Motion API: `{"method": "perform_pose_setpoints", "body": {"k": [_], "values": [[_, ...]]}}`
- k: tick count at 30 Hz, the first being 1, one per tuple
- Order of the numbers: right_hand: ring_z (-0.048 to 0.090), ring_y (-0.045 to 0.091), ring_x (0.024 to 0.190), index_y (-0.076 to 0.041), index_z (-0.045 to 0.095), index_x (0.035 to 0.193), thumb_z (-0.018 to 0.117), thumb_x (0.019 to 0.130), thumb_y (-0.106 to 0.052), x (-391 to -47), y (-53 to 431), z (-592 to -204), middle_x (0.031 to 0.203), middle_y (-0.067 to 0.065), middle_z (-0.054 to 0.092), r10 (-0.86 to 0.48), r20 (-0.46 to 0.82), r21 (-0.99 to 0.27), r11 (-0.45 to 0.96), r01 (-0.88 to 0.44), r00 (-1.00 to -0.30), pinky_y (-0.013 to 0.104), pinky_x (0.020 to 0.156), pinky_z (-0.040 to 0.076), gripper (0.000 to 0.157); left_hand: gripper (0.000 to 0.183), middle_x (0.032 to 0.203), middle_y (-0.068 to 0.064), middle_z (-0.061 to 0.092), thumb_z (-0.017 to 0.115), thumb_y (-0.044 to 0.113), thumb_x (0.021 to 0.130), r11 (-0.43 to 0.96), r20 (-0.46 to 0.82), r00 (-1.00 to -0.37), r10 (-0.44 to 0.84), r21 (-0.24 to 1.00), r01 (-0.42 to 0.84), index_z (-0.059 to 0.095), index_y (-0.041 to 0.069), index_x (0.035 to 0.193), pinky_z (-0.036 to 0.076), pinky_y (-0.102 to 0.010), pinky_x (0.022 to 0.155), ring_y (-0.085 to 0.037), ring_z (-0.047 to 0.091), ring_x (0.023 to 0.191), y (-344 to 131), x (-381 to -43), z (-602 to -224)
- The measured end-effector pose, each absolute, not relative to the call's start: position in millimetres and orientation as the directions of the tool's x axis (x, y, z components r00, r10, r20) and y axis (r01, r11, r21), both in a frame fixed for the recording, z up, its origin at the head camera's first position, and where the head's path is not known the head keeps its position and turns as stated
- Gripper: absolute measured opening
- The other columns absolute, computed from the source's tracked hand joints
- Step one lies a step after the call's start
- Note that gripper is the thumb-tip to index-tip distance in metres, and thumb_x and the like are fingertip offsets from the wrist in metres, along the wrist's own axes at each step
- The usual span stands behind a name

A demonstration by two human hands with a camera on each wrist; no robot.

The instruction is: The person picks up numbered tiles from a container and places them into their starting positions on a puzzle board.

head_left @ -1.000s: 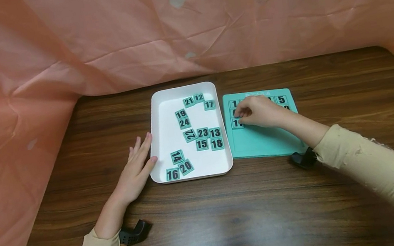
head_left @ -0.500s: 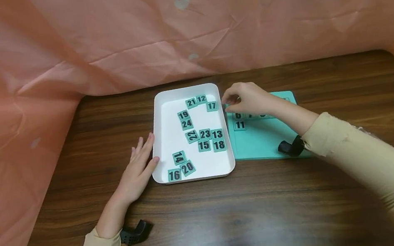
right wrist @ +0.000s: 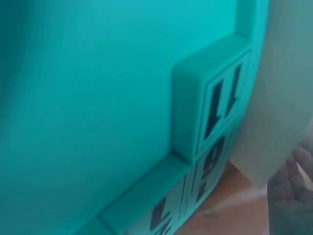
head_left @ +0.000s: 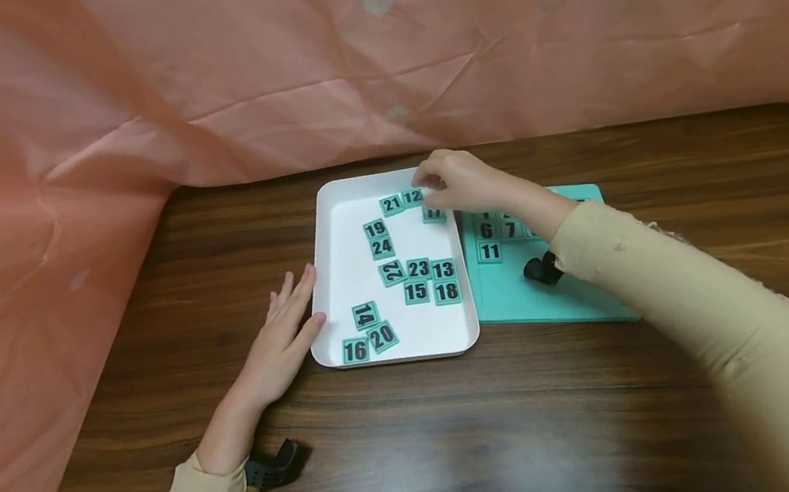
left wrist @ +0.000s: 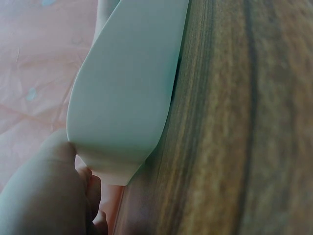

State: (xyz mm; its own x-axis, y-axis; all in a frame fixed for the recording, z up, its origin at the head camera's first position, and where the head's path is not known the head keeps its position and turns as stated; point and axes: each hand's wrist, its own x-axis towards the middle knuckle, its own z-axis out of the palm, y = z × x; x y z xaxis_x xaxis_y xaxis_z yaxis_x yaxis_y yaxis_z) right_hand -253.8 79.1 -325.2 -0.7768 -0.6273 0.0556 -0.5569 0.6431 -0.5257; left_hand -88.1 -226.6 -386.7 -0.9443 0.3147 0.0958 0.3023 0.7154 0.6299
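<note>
Number tiles (head_left: pixel 418 269): where are they?

I count 13 lying in the white tray (head_left: pixel 349 273), and more sit in the green board (head_left: pixel 511 297) just to its right.

And the right hand (head_left: pixel 461 182)?

Over the tray's far right corner, fingers bent, with a narrow gap to the thumb. It's right by tile 12 (head_left: pixel 412 196) and covers part of tile 17 (head_left: pixel 433 216). I can't tell whether it pinches either.

The left hand (head_left: pixel 279 338)?

Straight-fingered against the tray's left wall, gripping nothing.

What's in the way?

The right forearm (head_left: pixel 529 206) crosses the board's upper rows, and a black wrist camera (head_left: pixel 547 267) juts over its bare lower part. Only 6, 7 and 11 read clearly there; 1 is partly covered. A brown table (head_left: pixel 390 431) lies underneath, a pink curtain (head_left: pixel 266 87) behind.

Do the wrist views help?

Barely. The right shows tile 11 (right wrist: pixel 225 100) up close, but the fingers are dim and cut off at the edge; in the left, the tray's outer wall hides its inside
</note>
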Motion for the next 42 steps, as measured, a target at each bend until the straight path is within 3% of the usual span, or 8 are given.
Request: {"method": "perform_pose_setpoints", "body": {"k": [8, 15, 28, 42], "values": [[0.045, 0.023, 0.085, 0.001, 0.061, 0.111, 0.065, 0.082, -0.011, -259, 63, -331, 0.095, 0.015, 0.057, -0.617, 0.024, -0.463, 0.690, -0.556, -0.786, 0.034, 0.075, 0.040, 0.032, 0.058, 0.150, 0.011, 0.012, 0.042, 0.033, 0.096, 0.715, 0.101, -0.943, 0.316, 0.629, 0.306, 0.013, 0.028, 0.146, -0.001, -0.048, 0.110, -0.021, 0.001, 0.140, -225, -87, -384], [0.050, 0.022, 0.100, 0.000, 0.059, 0.116, 0.064, 0.084, -0.013, -260, 56, -335, 0.111, 0.013, 0.059, -0.559, 0.005, -0.428, 0.748, -0.507, -0.829, 0.036, 0.088, 0.044, 0.035, 0.058, 0.150, 0.011, 0.013, 0.042, 0.035, 0.096, 0.715, 0.113, -0.941, 0.318, 0.623, 0.317, 0.013, 0.028, 0.146, 0.000, -0.047, 0.111, -0.021, 0.002, 0.140, -224, -88, -382], [0.049, 0.021, 0.108, -0.005, 0.058, 0.120, 0.062, 0.086, -0.015, -256, 54, -338, 0.121, 0.009, 0.056, -0.540, -0.070, -0.382, 0.791, -0.477, -0.839, 0.038, 0.093, 0.041, 0.036, 0.058, 0.150, 0.009, 0.014, 0.042, 0.035, 0.096, 0.707, 0.128, -0.935, 0.332, 0.622, 0.337, 0.014, 0.025, 0.146, 0.000, -0.047, 0.111, -0.023, 0.003, 0.139, -222, -89, -384], [0.049, 0.021, 0.100, -0.004, 0.063, 0.109, 0.068, 0.081, -0.012, -257, 55, -342, 0.109, 0.009, 0.059, -0.561, -0.041, -0.386, 0.772, -0.505, -0.827, 0.036, 0.090, 0.043, 0.029, 0.058, 0.150, 0.009, 0.013, 0.042, 0.034, 0.096, 0.706, 0.122, -0.935, 0.333, 0.625, 0.333, 0.013, 0.026, 0.146, 0.000, -0.048, 0.110, -0.023, 0.002, 0.139, -220, -88, -382]]}}
